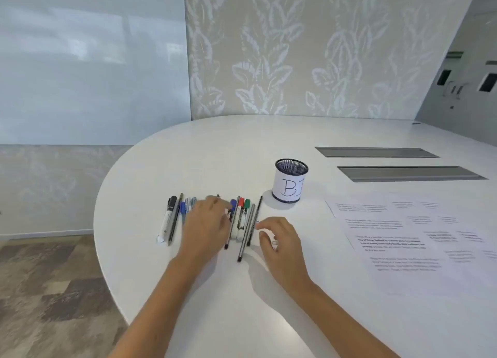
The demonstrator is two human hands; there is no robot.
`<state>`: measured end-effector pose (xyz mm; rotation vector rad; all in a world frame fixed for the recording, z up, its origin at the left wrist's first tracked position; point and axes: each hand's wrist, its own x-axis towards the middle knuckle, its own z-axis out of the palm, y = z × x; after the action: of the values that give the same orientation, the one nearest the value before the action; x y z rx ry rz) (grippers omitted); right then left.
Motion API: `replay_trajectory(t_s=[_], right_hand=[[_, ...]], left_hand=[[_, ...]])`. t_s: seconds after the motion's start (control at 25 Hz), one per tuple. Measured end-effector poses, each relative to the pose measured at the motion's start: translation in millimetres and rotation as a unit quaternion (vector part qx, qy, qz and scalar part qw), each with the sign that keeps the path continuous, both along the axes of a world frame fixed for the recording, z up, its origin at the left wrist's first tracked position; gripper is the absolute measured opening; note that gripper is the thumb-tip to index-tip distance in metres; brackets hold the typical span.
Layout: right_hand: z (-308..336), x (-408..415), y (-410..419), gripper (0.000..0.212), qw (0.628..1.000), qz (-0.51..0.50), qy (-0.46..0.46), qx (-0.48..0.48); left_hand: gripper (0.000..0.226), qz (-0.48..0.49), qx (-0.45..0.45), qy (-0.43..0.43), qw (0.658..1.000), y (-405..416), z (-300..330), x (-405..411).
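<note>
A row of several pens, pencils and markers lies side by side on the white table (215,304). A black-capped white marker (167,219) and a dark pencil (175,220) lie at the row's left end. Red-capped (241,210) and green-capped (247,210) markers and thin dark pens (246,236) lie at its right. My left hand (207,226) rests palm-down over the middle of the row, hiding the pens beneath. My right hand (279,243) hovers just right of the row, fingers loosely curled, holding nothing visible. A black mesh pen cup (290,181) with a white label stands behind.
Printed paper sheets (403,239) lie on the table to the right. Two grey cable slots (376,152) (408,173) are set in the tabletop further back. The table's rounded edge runs at the left, with patterned floor (48,290) below and a wall behind.
</note>
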<state>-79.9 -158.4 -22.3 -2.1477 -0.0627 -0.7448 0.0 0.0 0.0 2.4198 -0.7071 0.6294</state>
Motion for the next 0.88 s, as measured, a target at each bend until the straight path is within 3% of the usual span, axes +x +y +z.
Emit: replay_trajectory(t_s=[0.16,0.32,0.44,0.56,0.88], right_hand=[[8.0,34.9,21.5,0.027,0.997,-0.041,0.037,-0.063],[9.4,72.4,36.3,0.041,0.969,-0.089,0.14,-0.182],[7.1,90.8,46.1,0.062,0.936,-0.114,0.211,-0.258],[-0.1,96.2,45.5,0.074,0.917,-0.102,0.278,-0.268],[-7.9,79.6,35.0,0.083,0.93,-0.11,0.246,-0.252]], left_hand=[[0.034,0.036,0.065,0.018,0.997,20.0,4.5,54.3],[0.067,-0.069,0.192,0.077,0.976,26.3,7.0,80.5],[0.083,-0.105,0.224,0.067,0.967,33.4,4.9,88.5],[0.087,-0.127,0.213,0.075,0.966,37.1,-4.0,87.9],[0.091,-0.139,0.263,0.046,0.954,24.1,-7.8,91.9]])
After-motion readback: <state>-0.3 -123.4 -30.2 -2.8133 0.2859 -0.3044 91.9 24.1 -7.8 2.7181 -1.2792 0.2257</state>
